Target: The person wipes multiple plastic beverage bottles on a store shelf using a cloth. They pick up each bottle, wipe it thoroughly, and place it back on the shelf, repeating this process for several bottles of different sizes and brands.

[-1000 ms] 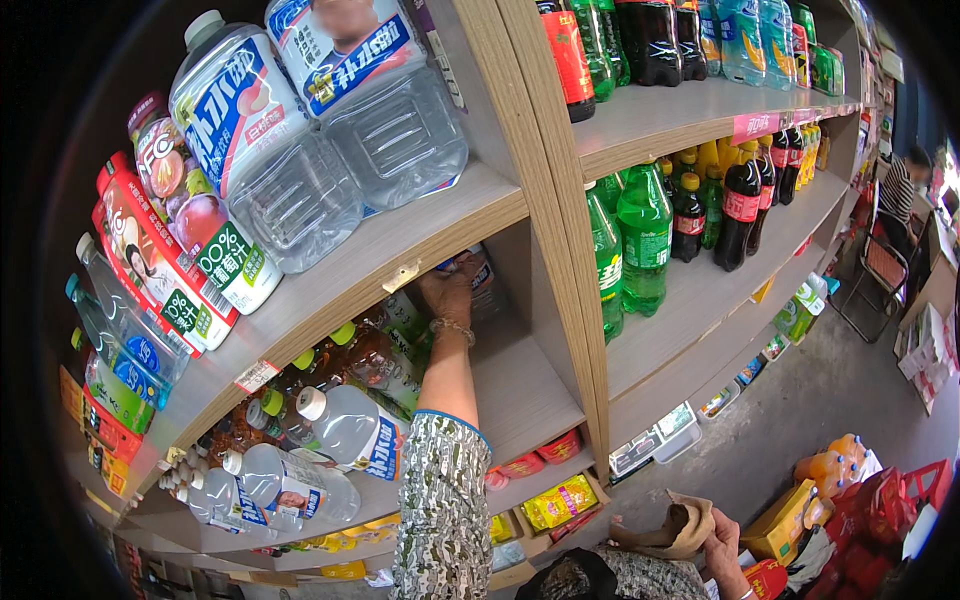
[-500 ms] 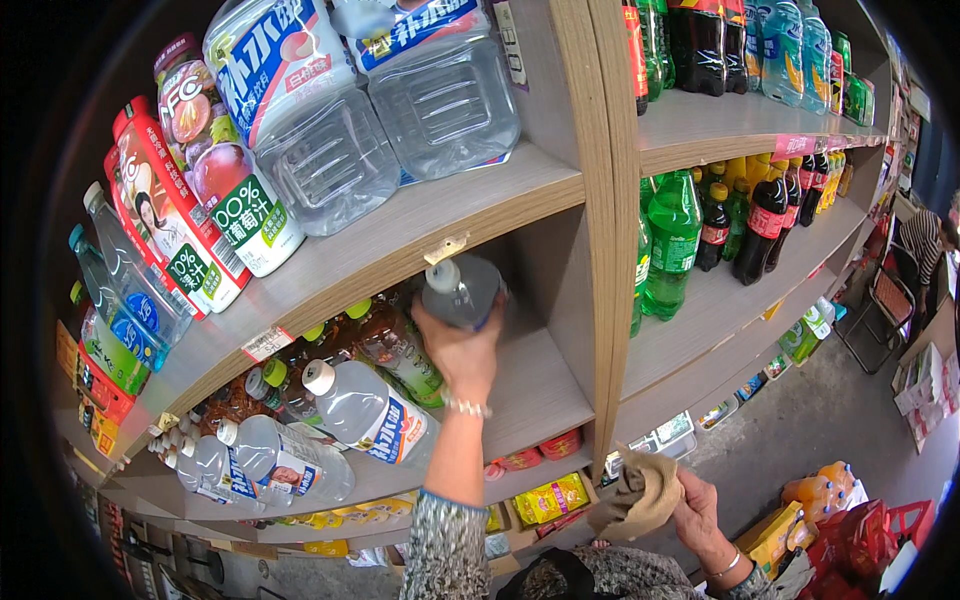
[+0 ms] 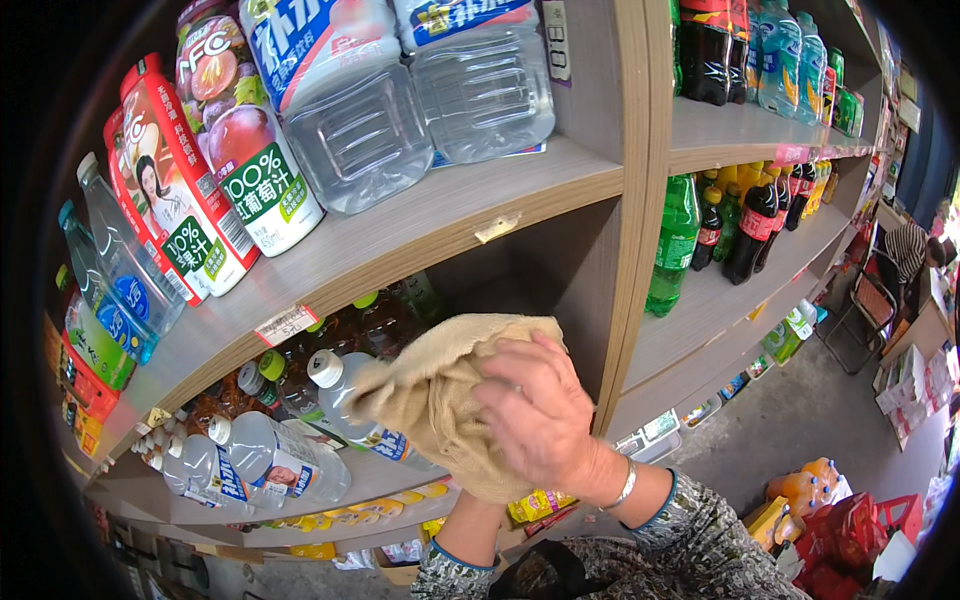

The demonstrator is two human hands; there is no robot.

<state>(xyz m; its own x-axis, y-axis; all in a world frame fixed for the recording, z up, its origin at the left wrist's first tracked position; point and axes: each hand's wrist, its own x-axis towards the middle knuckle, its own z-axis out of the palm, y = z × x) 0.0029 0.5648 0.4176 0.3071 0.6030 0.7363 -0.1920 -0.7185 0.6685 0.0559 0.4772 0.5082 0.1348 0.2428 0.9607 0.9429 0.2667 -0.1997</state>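
A tan cloth [image 3: 450,400] is bunched up in front of the lower shelf, just outside its opening. My right hand [image 3: 540,410] presses on it with bent fingers, slightly blurred. My left forearm [image 3: 470,530] runs up beneath the cloth, which covers my left hand completely. The clear bottle that hand was on before is not visible, so whether it is under the cloth cannot be told. Close to the cloth's left side stands a large clear bottle with a white cap [image 3: 325,368], partly covered by it.
The wooden shelf edge [image 3: 497,228] runs above the cloth, carrying large water bottles [image 3: 360,150] and juice bottles [image 3: 250,150]. An upright divider [image 3: 640,200] rises to the right. Beyond it stand green soda bottles [image 3: 672,245] and cola bottles [image 3: 752,235]. Red bags [image 3: 840,545] lie on the floor.
My right hand has brought the cloth from the lower right up to my left hand, and the cloth now covers it. The clear bottle in my left hand has gone from sight.
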